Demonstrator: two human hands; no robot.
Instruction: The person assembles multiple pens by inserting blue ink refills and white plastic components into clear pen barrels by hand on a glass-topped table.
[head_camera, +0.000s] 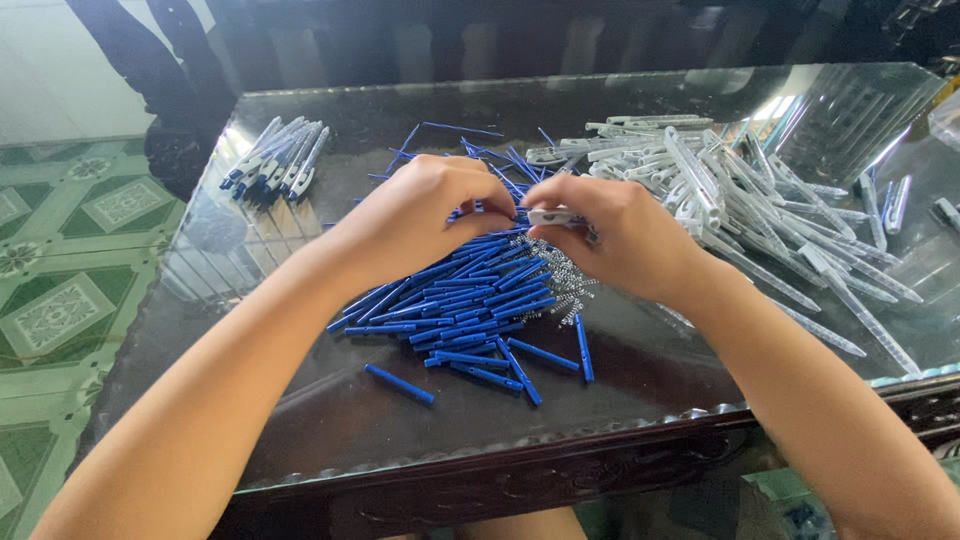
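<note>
Two of your hands meet over the middle of the glass-topped table (330, 410). Nearest you, at six o'clock, loose blue pen barrels (455, 315) lie fanned across the glass, one stray barrel apart toward seven. Just past them, at four o'clock from your hands, a small heap of metal springs (560, 285) touches the blue pile.

Your left hand (415, 215) is curled with its fingers bent in toward the right, fingertips pinched together; what they pinch is hidden, so you cannot tell. Your right hand (620, 230) is closed around a white pen part (552, 216), thumb and forefinger clamped on it, its end poking out toward the left hand.

Farther off, at two o'clock, a wide heap of white and clear pen bodies (740, 190) spreads to the table's right edge. At eleven o'clock, a small bundle of assembled pens (275, 160) lies by itself. At twelve, thin blue refills (470, 150) lie scattered.
</note>
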